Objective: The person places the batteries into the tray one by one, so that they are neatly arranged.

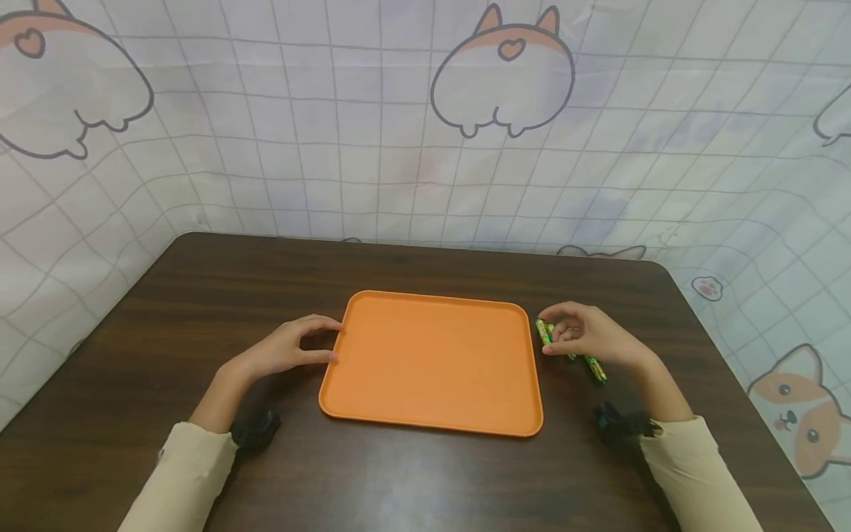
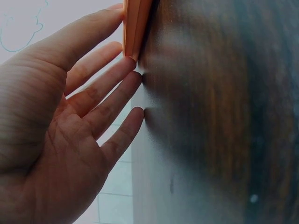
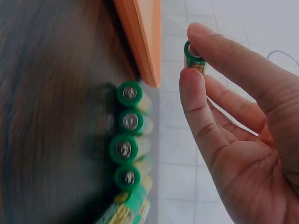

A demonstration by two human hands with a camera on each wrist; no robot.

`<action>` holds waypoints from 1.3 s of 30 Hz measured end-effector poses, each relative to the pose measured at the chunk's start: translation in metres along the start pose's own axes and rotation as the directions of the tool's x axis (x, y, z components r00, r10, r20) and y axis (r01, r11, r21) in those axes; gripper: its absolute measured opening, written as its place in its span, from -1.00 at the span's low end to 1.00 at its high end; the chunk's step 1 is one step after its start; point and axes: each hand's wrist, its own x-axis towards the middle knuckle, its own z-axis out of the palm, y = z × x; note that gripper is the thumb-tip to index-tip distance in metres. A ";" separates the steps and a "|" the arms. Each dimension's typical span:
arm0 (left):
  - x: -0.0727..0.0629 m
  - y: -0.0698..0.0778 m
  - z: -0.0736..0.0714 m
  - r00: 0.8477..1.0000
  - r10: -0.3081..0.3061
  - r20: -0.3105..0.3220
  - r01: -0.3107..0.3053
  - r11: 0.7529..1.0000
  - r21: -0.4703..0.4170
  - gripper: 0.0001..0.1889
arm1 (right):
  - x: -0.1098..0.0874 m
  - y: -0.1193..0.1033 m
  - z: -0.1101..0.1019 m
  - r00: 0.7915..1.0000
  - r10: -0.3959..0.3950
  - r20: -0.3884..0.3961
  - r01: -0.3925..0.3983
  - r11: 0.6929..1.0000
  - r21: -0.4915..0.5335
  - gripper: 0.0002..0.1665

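My right hand (image 1: pixel 595 336) pinches a green battery (image 3: pixel 195 61) by its ends between thumb and a finger, raised just off the right side of an orange tray (image 1: pixel 432 362). Beneath that hand several more green batteries (image 3: pixel 131 121) lie side by side on the table, mostly hidden by it in the head view. My left hand (image 1: pixel 282 351) rests at the tray's left edge. Its thumb and forefinger touch the rim, while the other fingers (image 2: pixel 122 130) are extended, their tips down at the tabletop. The tray's surface is bare.
The dark wooden table (image 1: pixel 412 480) extends around the tray on all sides. A white gridded cloth (image 1: pixel 372 148) with cartoon dogs hangs behind it and along both sides. Dark wrist cameras (image 1: pixel 255 428) sit at both cuffs, low over the table.
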 end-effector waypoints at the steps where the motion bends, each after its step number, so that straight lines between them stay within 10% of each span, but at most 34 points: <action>1: 0.000 0.000 0.000 1.000 -0.001 0.002 0.001 1.000 -0.007 -0.42 | 0.001 -0.001 0.001 1.000 0.001 0.002 -0.001 1.000 0.005 -0.35; 39: -0.002 -0.002 -0.001 0.999 -0.025 0.021 0.025 0.999 -0.026 -0.40 | 0.068 -0.039 0.033 0.992 -0.062 0.111 0.058 0.998 0.039 -0.32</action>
